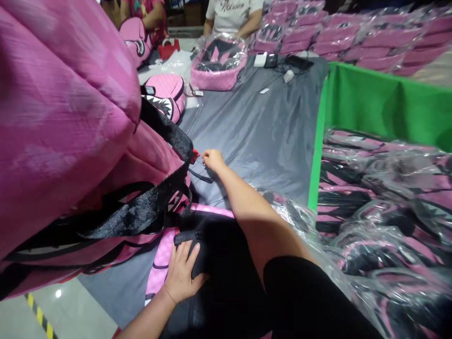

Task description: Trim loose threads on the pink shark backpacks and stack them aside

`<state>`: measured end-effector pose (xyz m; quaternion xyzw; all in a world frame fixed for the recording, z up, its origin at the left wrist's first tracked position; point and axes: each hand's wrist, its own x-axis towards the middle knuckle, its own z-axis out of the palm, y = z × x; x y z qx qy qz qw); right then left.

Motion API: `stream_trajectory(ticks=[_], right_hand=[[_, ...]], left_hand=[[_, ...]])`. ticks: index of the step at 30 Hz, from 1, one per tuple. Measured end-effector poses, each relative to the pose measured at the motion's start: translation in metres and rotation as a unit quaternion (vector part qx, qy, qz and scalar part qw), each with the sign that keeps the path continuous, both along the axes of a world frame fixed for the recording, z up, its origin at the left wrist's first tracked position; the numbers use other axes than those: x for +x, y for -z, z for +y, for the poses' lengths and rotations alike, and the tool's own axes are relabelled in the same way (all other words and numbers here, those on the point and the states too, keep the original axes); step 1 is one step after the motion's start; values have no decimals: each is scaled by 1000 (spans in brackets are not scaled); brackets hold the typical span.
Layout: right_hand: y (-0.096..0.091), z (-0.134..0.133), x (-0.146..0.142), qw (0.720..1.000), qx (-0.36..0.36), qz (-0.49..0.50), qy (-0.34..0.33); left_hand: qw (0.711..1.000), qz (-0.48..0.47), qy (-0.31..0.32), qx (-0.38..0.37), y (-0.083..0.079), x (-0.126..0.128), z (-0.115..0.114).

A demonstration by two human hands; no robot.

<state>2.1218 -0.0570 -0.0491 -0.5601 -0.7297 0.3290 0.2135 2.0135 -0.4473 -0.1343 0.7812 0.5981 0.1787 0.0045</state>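
My left hand (183, 273) lies with its fingers spread on the black back panel of a pink-and-black backpack (221, 249). Its fingertips touch the base of a black padded strap or handle (187, 237). Farther forward, my right hand (213, 160) is closed in a pinch on a thin string, beside a small red piece (195, 156). A black cord (201, 176) lies just below that hand. Large pink bags (67, 108) with black straps (169, 127) rise on the left and partly cover the lying backpack.
A grey cloth (275, 127) covers the table. To the right, a green-sided bin (388, 99) holds several plastic-wrapped bags (381, 226). Wrapped pink bags (381, 37) are stacked behind it. Across the table sit a wrapped backpack (219, 66), a shark-mouth bag (167, 92) and two people (231, 16).
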Motion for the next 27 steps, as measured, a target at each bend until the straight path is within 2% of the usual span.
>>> stream_trajectory(ticks=[1,3,6,8,10,11,13,14,16,18,20,22,25,27], right_hand=[[1,-1,4,1000,-9,-7,0],[-10,-6,17,1000,-15,-15,5],[-46,-30,61,999,35,19,24],[-69,-70,110,990,107,78,50],[-77,-133,165,975,156,120,101],[-74,-171,188,968,165,117,152],[-51,-250,220,927,175,109,313],[-36,-286,226,919,160,104,344],[-6,-345,222,940,131,82,305],[13,-383,209,953,127,49,272],[18,-402,204,963,116,15,243],[19,-403,211,976,68,-24,205],[22,-382,234,978,-2,-77,192],[25,-357,245,975,-8,-97,199]], left_hand=[[1000,-4,-3,-4,1,0,1],[1000,-10,-9,-17,-2,0,4],[999,-20,-1,-36,-17,0,10],[999,-26,10,-34,-30,0,10],[999,-30,12,-27,-42,0,8],[999,-30,9,-24,-47,1,6],[999,-30,-1,-24,-54,3,2],[999,-29,-9,-23,-57,5,1],[999,-27,-29,-20,-65,12,-1],[998,-20,-53,-17,-77,22,-3],[997,-15,-69,-23,-91,37,-7],[997,-21,-56,-52,-103,53,-17],[986,-43,6,-158,-111,73,-46],[971,-46,33,-234,-108,79,-71]])
